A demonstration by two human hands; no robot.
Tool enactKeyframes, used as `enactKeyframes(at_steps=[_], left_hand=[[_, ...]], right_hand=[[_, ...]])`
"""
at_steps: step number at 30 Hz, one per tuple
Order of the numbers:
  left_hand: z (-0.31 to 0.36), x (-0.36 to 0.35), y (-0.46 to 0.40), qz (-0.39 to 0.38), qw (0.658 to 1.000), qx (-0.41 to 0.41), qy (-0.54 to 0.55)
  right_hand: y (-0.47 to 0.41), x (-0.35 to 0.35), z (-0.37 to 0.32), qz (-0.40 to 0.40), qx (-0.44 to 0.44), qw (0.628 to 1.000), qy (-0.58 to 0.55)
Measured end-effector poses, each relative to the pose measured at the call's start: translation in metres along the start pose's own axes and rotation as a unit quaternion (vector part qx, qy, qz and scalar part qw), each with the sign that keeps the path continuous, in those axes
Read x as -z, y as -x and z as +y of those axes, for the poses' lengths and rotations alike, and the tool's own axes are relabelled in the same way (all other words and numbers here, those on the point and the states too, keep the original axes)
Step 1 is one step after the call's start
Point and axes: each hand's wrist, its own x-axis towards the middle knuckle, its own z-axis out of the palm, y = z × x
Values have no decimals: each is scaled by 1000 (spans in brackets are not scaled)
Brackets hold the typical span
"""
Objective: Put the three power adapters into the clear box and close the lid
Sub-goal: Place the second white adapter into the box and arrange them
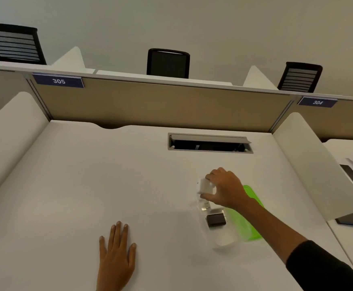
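Power adapters come first: a white one point(205, 185) is pinched between the thumb and fingers of the right hand point(227, 191), right of centre in the frame, held just above the far end of the clear box point(224, 238). Inside the box a black adapter point(216, 220) lies on its side with its prongs pointing right. Beyond it, under the hand, metal prongs point(206, 206) show through the plastic; they look like part of another pale adapter, but its body is hard to make out. The box stands open on the white desk point(87, 185), its walls so transparent that the edges blur into the surface. A translucent green lid point(253, 227) lies along the box's right side, partly hidden by the right forearm. The left hand point(117, 257) rests flat on the desk at lower centre, fingers spread and holding nothing, wrist cut off by the bottom edge. A dark sleeve point(326, 267) covers the right arm at the lower right corner.
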Motion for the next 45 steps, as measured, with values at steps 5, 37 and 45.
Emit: enactKeyframes(at_steps=[5, 37, 45], left_hand=[[0, 0, 0, 3, 1000, 1, 1], [-2, -2, 1, 9, 1000, 2, 9], [-1, -2, 2, 10, 1000, 1, 13]], right_hand=[[46, -11, 26, -48, -33, 998, 18], [76, -34, -33, -327, -164, 928, 66], [75, -32, -42, -356, -149, 920, 68]])
